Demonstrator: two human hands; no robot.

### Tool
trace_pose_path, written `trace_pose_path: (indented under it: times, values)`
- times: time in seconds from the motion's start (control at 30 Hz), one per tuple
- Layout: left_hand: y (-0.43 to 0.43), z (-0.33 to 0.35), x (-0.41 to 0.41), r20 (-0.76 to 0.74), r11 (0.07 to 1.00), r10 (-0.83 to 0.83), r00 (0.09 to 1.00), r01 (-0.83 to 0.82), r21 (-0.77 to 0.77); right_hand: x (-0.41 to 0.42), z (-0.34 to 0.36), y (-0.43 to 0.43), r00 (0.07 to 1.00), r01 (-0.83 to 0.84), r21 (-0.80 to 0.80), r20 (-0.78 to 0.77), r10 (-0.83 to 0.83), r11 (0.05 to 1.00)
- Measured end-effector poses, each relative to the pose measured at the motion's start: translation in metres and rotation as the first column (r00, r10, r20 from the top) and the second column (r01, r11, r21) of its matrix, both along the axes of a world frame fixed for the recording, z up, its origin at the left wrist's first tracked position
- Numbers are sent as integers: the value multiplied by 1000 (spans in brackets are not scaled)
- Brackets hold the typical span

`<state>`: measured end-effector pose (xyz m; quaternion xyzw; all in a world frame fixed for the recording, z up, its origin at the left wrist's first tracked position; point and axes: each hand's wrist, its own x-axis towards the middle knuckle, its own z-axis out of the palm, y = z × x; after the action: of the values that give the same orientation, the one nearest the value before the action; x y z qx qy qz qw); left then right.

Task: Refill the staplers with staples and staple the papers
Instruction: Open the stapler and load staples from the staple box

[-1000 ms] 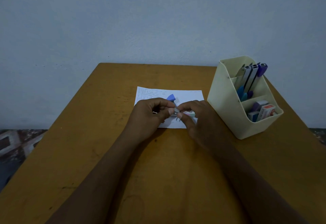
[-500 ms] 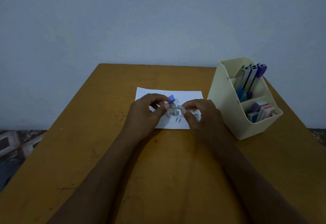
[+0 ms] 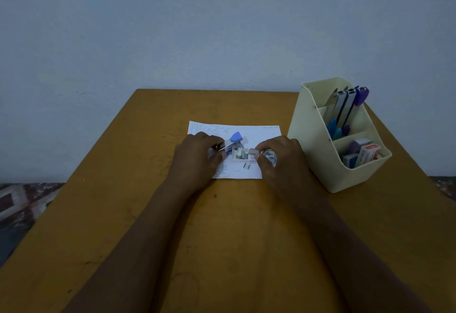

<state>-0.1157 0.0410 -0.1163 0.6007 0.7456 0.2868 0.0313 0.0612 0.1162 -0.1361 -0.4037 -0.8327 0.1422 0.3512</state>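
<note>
Left of the paper (image 3: 261,137) the counter (image 3: 118,201) is bare wood, with lots of room. Behind the paper it is bare too. Right of the paper a tall cream box (image 3: 313,164) stands in the way (very close). On the paper, the left hand (image 3: 197,162) with a stapler (image 3: 235,140), the right hand (image 3: 281,162) pinching staples (image 3: 253,151) and an open staple box (image 3: 240,156) crowd the middle.
</note>
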Motion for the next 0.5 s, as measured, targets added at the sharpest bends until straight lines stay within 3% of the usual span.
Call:
trace_pose_path:
  times: [0.23,0.37,0.5]
  values:
    - [-6,7,3,116,979,3,993,-26,203,2,15,-10,976,10,33,-220,-2,999]
    - [-14,16,12,222,953,-35,974,-35,301,2,22,-14,945,33,-90,-322,-60,995]
    - [-19,18,22,301,948,-123,946,22,317,-1,31,-21,878,-77,-272,-475,-64,959]
